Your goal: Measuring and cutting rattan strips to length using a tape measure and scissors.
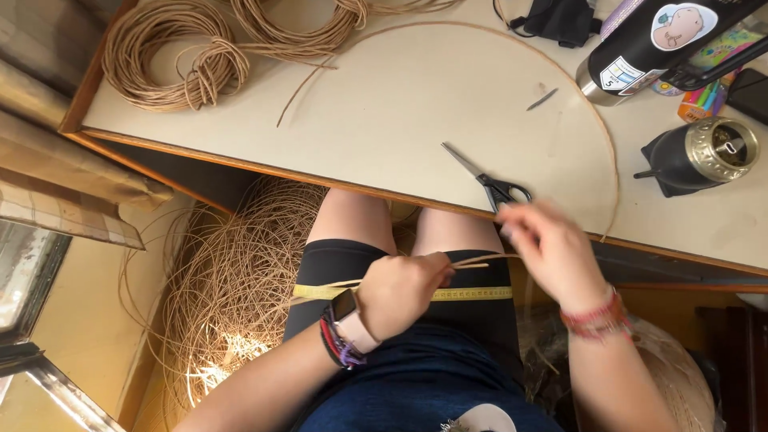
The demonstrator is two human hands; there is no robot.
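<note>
— Where are the hands?

— Over the lap, below the orange-trimmed edge of the cream table (384,96). The left hand (400,292) is pinched shut on thin tan reed strands (472,262), just above a yellow measuring tape (468,294) lying across the thighs. The right hand (552,248) is blurred — I cannot tell its grip.

— Room to move?

— The table's middle is bare; black-handled scissors (492,184) lie at its near edge, just beside the right hand. Coiled reed bundles (172,56) sit at the far left corner.

— Any labels?

— At far right, a black flask (656,40) with a white rectangular label and a pale sticker.
</note>
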